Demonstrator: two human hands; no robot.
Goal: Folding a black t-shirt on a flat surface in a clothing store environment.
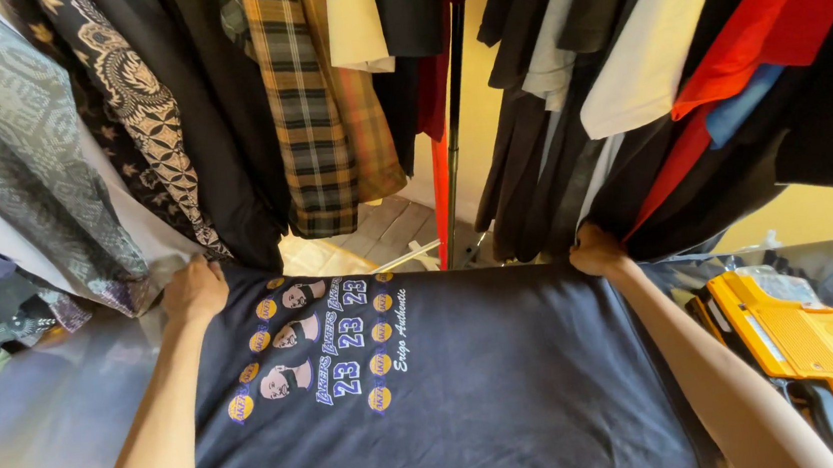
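Shirt: a dark navy T-shirt with a printed graphic is laid flat on the table, its far edge under the hanging clothes.
Left hand: closed on the far left corner.
Right hand: pinching the far right corner.
Risk: the far edge could be snagged by the hanging hems — a crease would likely be dragged in.
Containers: none seen — only an orange tool at the right.

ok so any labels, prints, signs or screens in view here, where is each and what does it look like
Printed graphic: on the dark navy t-shirt near the left hand; rows of small face pictures, white and purple lettering, and round yellow and purple badges.
Pale label: on top of the orange plastic tool at the right edge; too blurred to describe further.
No signs, screens or packages in view.
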